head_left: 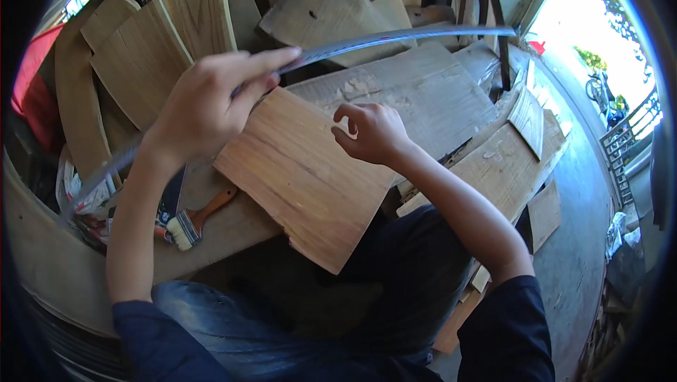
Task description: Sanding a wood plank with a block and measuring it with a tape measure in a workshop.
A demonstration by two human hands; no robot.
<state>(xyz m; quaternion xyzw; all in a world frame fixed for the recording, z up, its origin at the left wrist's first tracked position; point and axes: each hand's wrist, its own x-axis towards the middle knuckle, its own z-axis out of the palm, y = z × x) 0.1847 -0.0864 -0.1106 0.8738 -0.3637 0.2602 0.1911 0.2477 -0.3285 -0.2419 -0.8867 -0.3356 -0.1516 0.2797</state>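
Observation:
My left hand [211, 103] is closed round a long, thin metal straightedge [395, 36], index finger stretched along it. The strip runs from the lower left to the upper right, raised over the wood, and its left part is blurred. Below lies a reddish-brown wooden board [310, 177] with a chipped lower edge, its near end reaching over my legs. Just above the board's right part hovers my right hand [374, 131]; its fingers are curled, thumb and index apart, and nothing shows between them.
A paintbrush [197, 220] with an orange handle lies left of the board. Wooden planks [148, 57] lean at the back left. A grey, dusty board [416, 93] lies behind, with more offcuts [508, 163] at the right. A concrete floor [578, 241] runs along the right side.

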